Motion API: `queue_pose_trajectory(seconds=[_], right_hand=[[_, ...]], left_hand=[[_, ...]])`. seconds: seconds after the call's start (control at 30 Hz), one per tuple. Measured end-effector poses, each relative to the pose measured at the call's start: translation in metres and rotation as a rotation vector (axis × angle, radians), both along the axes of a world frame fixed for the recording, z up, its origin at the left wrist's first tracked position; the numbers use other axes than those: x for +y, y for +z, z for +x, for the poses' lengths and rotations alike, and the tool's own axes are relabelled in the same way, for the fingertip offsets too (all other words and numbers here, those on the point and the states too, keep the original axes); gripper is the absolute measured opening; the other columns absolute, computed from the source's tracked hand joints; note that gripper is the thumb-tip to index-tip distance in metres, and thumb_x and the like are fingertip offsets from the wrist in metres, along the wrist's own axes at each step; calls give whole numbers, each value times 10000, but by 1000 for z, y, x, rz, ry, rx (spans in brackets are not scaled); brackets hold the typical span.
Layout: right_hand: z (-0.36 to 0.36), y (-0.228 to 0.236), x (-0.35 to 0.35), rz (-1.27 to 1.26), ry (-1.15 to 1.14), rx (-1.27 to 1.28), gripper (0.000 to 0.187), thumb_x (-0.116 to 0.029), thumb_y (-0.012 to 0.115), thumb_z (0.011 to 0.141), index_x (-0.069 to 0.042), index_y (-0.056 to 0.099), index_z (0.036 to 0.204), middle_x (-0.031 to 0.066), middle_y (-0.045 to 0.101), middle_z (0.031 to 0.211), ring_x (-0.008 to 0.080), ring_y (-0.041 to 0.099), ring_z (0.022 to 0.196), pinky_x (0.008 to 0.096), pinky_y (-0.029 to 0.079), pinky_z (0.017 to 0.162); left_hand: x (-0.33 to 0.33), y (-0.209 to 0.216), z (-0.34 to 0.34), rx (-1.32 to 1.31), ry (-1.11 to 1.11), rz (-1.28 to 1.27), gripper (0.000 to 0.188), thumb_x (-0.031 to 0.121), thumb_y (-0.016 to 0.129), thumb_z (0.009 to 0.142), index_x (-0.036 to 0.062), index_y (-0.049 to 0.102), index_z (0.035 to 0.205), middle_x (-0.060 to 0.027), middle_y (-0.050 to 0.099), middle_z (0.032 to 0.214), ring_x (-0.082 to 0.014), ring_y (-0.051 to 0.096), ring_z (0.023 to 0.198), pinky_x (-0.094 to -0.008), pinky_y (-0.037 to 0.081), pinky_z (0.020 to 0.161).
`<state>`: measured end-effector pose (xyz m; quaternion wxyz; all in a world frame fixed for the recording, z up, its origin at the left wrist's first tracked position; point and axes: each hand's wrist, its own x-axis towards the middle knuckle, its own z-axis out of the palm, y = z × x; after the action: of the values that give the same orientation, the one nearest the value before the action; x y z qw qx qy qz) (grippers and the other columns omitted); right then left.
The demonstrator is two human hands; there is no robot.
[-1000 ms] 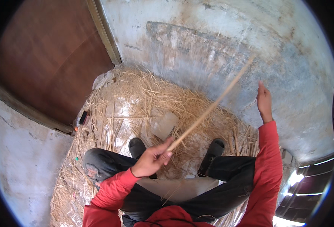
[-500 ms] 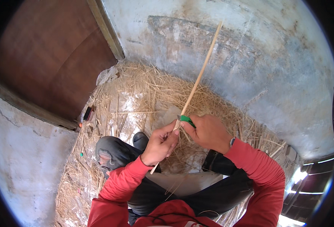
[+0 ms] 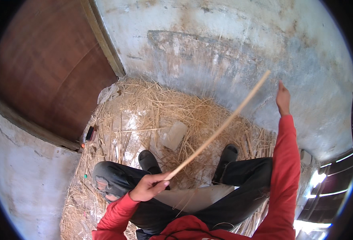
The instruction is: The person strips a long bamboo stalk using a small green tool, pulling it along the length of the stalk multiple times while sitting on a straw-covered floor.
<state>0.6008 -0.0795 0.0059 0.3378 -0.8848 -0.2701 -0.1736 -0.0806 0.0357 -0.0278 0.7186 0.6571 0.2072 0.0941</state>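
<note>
A long, pale, peeled wooden stick [image 3: 220,131] slants from my lap up toward the far right. My left hand [image 3: 149,187] is closed around its near end, thumb on top, above my left thigh. Out ahead on the right, my right arm is stretched straight. My right hand [image 3: 283,99] is close to the stick's far tip, with a gap between them in this view. Its fingers look pressed together, one digit pointing up. Whatever it may hold is hidden; the green-handled cutter is not visible now.
Straw [image 3: 160,100] and thin shavings litter the floor. A pale block [image 3: 175,136] lies beyond my slippered feet. A small dark object [image 3: 91,133] sits near the brown door panel [image 3: 44,60]. The stained wall [image 3: 224,44] rises close ahead.
My hands have parted. The right has swung far forward and right, away from the left. The stick has tipped rightward, and the green cutter at its side has gone from sight.
</note>
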Motion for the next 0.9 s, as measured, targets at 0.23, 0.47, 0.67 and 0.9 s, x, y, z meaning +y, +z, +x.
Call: queue_pose_trajectory(seconds=[0.23, 0.47, 0.67, 0.9], right_hand=[[-136, 56, 21, 155, 406, 303, 515, -423, 408, 1093, 9, 617, 906, 92, 576, 736, 192, 510, 657, 357, 423, 645], [-335, 94, 48, -336, 933, 300, 469, -436, 489, 1060, 1, 659, 1075, 242, 669, 771, 399, 676, 687, 502, 497, 630], [-366, 51, 57, -373, 1043, 166, 443, -445, 516, 1042, -37, 685, 1002, 209, 622, 651, 443, 624, 617, 525, 479, 564], [-370, 33, 71, -403, 1062, 52, 486, -474, 524, 1028, -24, 637, 885, 203, 611, 591, 432, 626, 563, 534, 468, 527]], left_hand=[[15, 46, 54, -54, 342, -190, 433, 164, 467, 1107, 76, 458, 1531, 57, 417, 646, -32, 365, 477, -207, 311, 437], [40, 49, 113, -196, 323, -173, 441, 217, 483, 1107, 67, 457, 1521, 44, 392, 680, -50, 326, 475, -212, 283, 426], [21, 43, 128, -176, 277, -182, 454, 161, 480, 1107, 84, 432, 1551, 59, 381, 623, -41, 338, 461, -224, 296, 425], [29, 34, 110, -87, 324, -250, 468, 156, 500, 1099, 81, 427, 1555, 40, 408, 629, -45, 354, 459, -235, 309, 416]])
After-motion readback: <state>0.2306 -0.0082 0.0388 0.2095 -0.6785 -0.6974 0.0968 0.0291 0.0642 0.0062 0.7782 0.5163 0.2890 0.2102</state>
